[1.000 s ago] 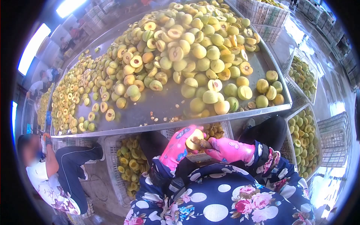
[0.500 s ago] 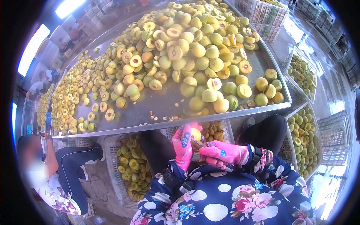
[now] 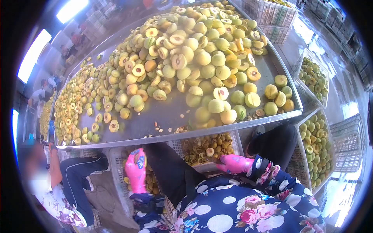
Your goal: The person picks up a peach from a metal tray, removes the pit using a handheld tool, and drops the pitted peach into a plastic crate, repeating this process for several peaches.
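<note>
My left hand [image 3: 136,171], in a pink glove with blue patches, is over the crate of peach halves [image 3: 150,182] left of my knee. Its fingers are curled; whether a piece of fruit is inside them is hidden. In front of my lap my right hand [image 3: 235,164], also pink-gloved, is closed around a small hand tool [image 3: 213,159], whose thin dark end barely shows. Beyond that hand a crate [image 3: 204,167] holds brownish pits and scraps. Whole and halved yellow-green peaches [image 3: 186,58] are heaped on the metal table [image 3: 155,112] ahead.
The table's raised metal rim [image 3: 217,129] runs above my knees. Crates of peaches [image 3: 316,147] stand on the right, beside an upturned-looking grey crate [image 3: 345,143]. Stacked crates [image 3: 272,17] are behind. A seated person [image 3: 58,186] is close on my left.
My left hand has left the right hand, where it held a peach against the tool, and moved left over the crate. My right hand has shifted slightly right and down.
</note>
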Available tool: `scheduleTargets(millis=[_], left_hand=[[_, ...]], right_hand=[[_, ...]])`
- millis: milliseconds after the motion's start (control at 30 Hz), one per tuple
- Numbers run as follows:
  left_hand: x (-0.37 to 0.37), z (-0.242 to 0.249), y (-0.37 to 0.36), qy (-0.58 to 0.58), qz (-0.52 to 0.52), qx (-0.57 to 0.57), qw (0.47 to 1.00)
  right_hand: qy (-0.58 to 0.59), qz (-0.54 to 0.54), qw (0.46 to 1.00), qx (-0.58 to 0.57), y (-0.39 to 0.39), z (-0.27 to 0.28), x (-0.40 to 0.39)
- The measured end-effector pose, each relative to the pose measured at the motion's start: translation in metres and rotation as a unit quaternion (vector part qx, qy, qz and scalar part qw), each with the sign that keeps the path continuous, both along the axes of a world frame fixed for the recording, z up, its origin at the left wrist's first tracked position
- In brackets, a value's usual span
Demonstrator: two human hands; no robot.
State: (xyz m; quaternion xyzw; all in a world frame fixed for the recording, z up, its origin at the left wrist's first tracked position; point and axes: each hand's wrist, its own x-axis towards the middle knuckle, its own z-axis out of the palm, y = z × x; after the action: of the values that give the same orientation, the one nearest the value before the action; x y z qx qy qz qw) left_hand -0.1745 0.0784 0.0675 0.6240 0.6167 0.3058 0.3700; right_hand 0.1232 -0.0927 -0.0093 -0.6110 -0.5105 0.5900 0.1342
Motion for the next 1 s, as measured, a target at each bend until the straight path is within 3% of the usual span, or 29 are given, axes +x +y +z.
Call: scheduleTargets(millis=[33,100,233,300,367,400,500,533,633,667,733,767,833,1000], left_hand=[[-0.020,-0.004,0.010,0.170,-0.059,0.050,0.982],[-0.015,-0.005,0.027,0.191,-0.076,0.081,0.975],[0.088,0.019,0.060,0.106,-0.261,0.159,0.946],[0.154,0.026,0.074,0.052,-0.360,0.137,0.921],[0.205,0.000,0.099,0.104,-0.459,0.255,0.845],[0.225,-0.012,0.105,0.097,-0.493,0.242,0.830],[0.252,-0.042,0.119,0.185,-0.485,0.265,0.813],[0.253,-0.043,0.123,0.110,-0.489,0.200,0.842],[0.239,-0.043,0.119,0.048,-0.417,0.130,0.898],[0.229,-0.057,0.126,-0.006,-0.399,0.166,0.902],[0.206,-0.045,0.123,-0.189,-0.235,-0.083,0.950],[0.193,-0.039,0.119,-0.276,-0.139,-0.204,0.929],[0.167,-0.027,0.104,-0.460,-0.143,-0.321,0.816],[0.151,0.015,0.040,-0.642,-0.021,-0.463,0.611]], right_hand=[[-0.101,0.071,0.989,0.082,-0.005,-0.021,0.001],[-0.040,0.034,0.999,-0.001,0.005,0.005,0.000],[-0.004,-0.004,0.999,-0.052,0.008,0.030,0.003],[-0.028,0.005,0.999,0.040,-0.008,-0.006,0.002],[-0.001,-0.031,0.997,0.069,-0.013,-0.005,0.007],[-0.028,-0.015,0.996,0.089,-0.014,-0.003,0.009],[-0.029,-0.025,0.999,0.020,-0.011,0.024,0.018],[-0.032,-0.026,0.998,0.045,-0.013,0.017,0.019],[0.134,-0.140,0.978,-0.073,-0.016,0.035,0.024],[0.186,-0.164,0.966,-0.076,-0.015,0.038,0.025],[0.288,-0.210,0.931,-0.083,-0.014,0.043,0.026],[0.284,-0.209,0.933,-0.074,-0.013,0.046,0.025],[0.271,-0.204,0.939,-0.051,-0.007,0.054,0.025],[0.271,-0.183,0.944,-0.034,0.005,0.079,0.020]])
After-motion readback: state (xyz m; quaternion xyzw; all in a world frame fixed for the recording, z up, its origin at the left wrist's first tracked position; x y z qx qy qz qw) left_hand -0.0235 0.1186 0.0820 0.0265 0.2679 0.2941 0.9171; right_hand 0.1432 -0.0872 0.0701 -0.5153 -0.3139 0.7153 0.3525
